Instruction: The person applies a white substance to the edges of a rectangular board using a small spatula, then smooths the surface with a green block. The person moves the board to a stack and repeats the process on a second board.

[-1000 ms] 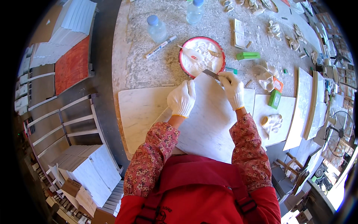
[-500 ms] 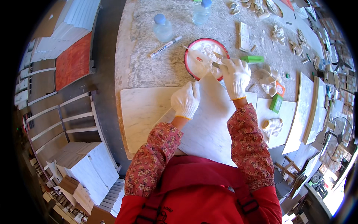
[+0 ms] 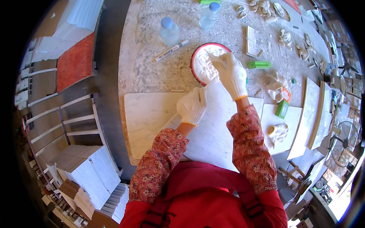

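My left hand (image 3: 191, 106), in a white knit glove, is closed on the edge of a white, grey-veined marble tile (image 3: 215, 117). That tile lies tilted over another, flatter marble tile (image 3: 146, 114). My right hand (image 3: 231, 75), gloved too, reaches over the near right side of a round, red-rimmed dish (image 3: 192, 68) of white paste (image 3: 205, 62). Its fingers are pinched together, pointing into the dish; what they hold is hidden. The tile's far corner comes close to the dish's near rim.
Two blue-capped bottles (image 3: 169, 32) and a marker (image 3: 172, 50) stand or lie beyond the dish. To the right are a green block (image 3: 259, 65), a green box (image 3: 281, 109), loose gloves (image 3: 278, 133) and long slabs (image 3: 304, 117). A metal rack (image 3: 78, 119) stands left of the table.
My right hand has moved slightly left and turned, its fingers now over the paste. The thin grey blades near its fingers and the translucent piece over the dish no longer show.
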`<state>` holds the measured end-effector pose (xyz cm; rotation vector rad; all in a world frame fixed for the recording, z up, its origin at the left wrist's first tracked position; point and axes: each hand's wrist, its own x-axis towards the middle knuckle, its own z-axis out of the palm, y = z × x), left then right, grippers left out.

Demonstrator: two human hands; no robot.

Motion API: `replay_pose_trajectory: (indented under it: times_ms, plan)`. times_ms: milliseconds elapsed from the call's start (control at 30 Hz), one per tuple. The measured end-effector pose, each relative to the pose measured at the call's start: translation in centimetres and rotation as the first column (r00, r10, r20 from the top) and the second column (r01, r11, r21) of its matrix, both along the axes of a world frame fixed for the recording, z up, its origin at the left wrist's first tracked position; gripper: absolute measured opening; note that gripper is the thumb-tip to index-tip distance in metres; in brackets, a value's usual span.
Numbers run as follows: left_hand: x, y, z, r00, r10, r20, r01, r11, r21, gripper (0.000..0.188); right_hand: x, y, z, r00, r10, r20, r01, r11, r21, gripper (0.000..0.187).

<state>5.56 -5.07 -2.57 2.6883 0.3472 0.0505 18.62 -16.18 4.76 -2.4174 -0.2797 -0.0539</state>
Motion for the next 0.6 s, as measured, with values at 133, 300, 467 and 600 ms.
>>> replay_pose_trajectory:
  times_ms: [133,300,467,600]
  plan:
    - [0.2,0.1,1.0,0.999,-0.044,0.003,0.044,0.999,-0.002,0.011,-3.0,-3.9,0.7,0.966,0.01,-0.26,0.069,0.953,0.294,0.028]
    - [0.0,0.2,0.5,0.98,-0.144,0.135,0.123,0.981,0.151,0.006,-6.9,-6.4,-0.8,0.974,-0.049,-0.22,0.118,0.943,0.312,0.025]
    - [0.1,0.3,0.5,0.979,-0.127,0.159,0.112,0.989,0.098,0.008,-8.3,-6.5,-1.0,0.952,-0.103,-0.288,0.196,0.929,0.315,0.027]
    - [0.3,0.3,1.0,0.981,-0.117,0.154,0.109,0.992,0.057,0.009,-8.3,-6.2,-1.5,0.948,-0.099,-0.302,0.2,0.925,0.324,0.027]
